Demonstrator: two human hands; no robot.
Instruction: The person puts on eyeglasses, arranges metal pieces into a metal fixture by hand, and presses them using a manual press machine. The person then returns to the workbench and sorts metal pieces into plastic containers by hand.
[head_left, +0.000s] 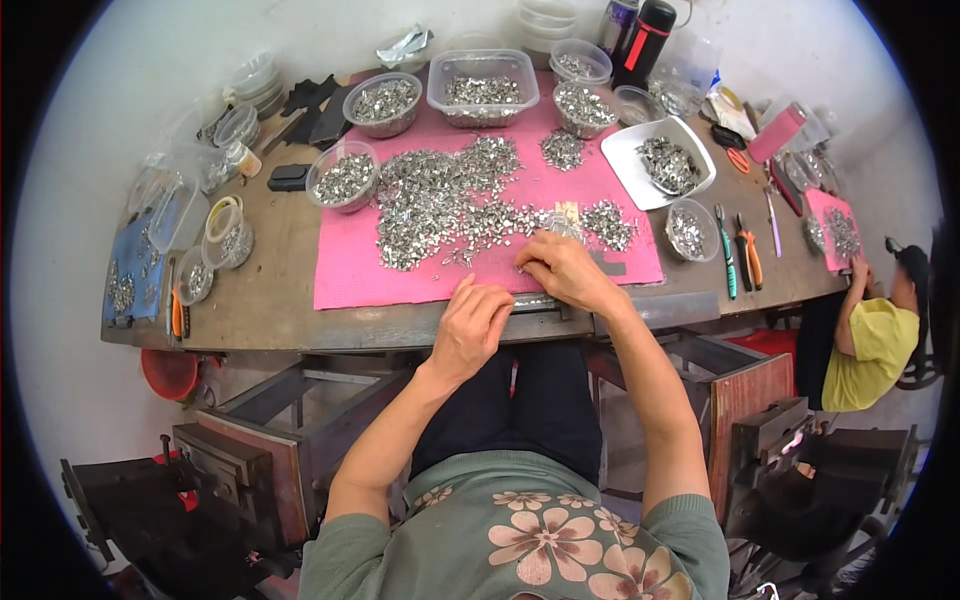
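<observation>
My left hand is closed at the table's front edge, its fingertips beside a narrow metal rail. Just to the right and farther in, my right hand pinches its thumb and fingers together over the pink mat. Whatever either hand holds is too small or hidden to name. Beyond my hands spreads a large heap of small shiny metal pieces. A smaller heap of similar pieces lies to the right of my right hand, and another sits farther back.
Clear tubs of metal pieces and a white tray stand around the mat. Pliers and a toothbrush lie at the right. A dark flask stands behind. Another person in a yellow shirt works at far right.
</observation>
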